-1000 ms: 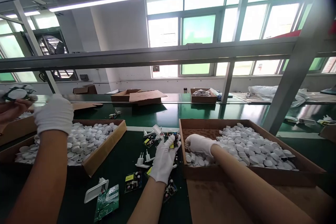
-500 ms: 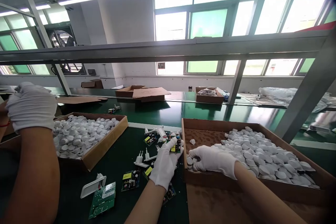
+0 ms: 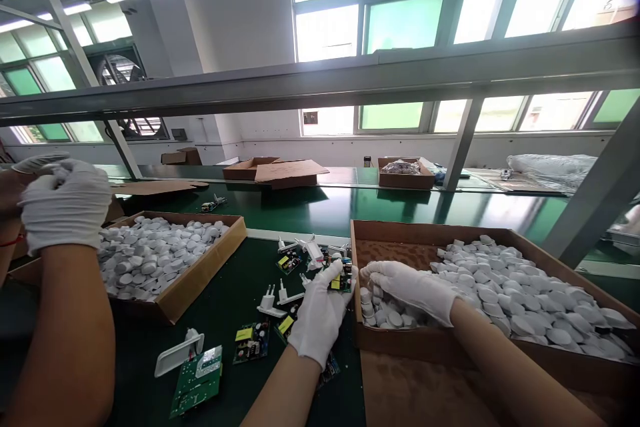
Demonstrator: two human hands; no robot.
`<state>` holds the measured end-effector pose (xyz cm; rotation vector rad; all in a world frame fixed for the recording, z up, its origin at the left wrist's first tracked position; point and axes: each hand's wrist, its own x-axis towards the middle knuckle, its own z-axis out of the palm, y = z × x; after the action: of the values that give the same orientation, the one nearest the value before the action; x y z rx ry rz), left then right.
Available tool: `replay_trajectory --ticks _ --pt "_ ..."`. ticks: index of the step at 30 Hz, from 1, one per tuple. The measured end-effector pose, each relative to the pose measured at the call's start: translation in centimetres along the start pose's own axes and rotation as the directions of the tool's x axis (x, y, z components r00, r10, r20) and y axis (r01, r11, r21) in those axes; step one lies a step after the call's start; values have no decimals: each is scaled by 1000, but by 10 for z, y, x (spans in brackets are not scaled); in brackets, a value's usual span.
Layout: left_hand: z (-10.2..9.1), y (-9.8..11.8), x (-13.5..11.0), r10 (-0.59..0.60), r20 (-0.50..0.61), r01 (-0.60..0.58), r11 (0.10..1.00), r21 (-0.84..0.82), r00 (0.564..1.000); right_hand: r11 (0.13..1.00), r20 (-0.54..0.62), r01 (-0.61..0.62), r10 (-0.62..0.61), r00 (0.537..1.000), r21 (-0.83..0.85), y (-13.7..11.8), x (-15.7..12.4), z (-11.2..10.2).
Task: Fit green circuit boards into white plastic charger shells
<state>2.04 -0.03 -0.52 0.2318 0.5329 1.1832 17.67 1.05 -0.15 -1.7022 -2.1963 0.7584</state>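
My left hand [image 3: 320, 320], in a white glove, is closed on a small circuit board [image 3: 341, 280] with a yellow part, held just left of the right cardboard box [image 3: 430, 232]. Also gloved, my right hand [image 3: 410, 287] lies inside that box at its near-left corner. Its fingers curl down over the round white plastic caps [image 3: 515, 293]; what they hold is hidden. More circuit boards [image 3: 251, 340] and white plug pieces [image 3: 270, 300] lie on the green belt under my left hand.
A co-worker's gloved hand [image 3: 65, 203] is raised at far left above a second box of white caps [image 3: 210, 273]. A green board [image 3: 197, 380] and a white casing [image 3: 177, 355] lie near the front. A metal rail [image 3: 350, 80] runs overhead, and cardboard boxes [image 3: 280, 172] sit beyond.
My right hand slid from the caps' edge into the box's near-left corner. My left hand kept hold of the circuit board. The co-worker's hand drew back to the left.
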Motion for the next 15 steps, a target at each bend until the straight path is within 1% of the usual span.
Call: replay_trajectory --ticks 3,5,6,10,13,15 --pt "-1 -1 2 10 6 -10 1000 2 1000 999 71 17 -15 997 -29 -4 -7 -2" --pt "-3 -2 4 31 4 -31 1000 -2 1000 996 113 28 -18 993 -88 -8 -11 -1" --pt "-4 -3 5 38 3 -38 999 -1 999 991 113 25 -10 994 -131 -9 -13 1" --pt "-9 -4 10 32 25 -32 999 8 999 960 19 -8 14 1000 -280 -19 -15 9" --pt "-11 -4 11 18 27 -18 1000 -15 999 939 -61 27 -50 997 -342 -28 -17 11" --pt "-10 -4 11 -2 19 3 1000 -29 1000 936 -114 -14 -28 993 -352 -30 -18 10"
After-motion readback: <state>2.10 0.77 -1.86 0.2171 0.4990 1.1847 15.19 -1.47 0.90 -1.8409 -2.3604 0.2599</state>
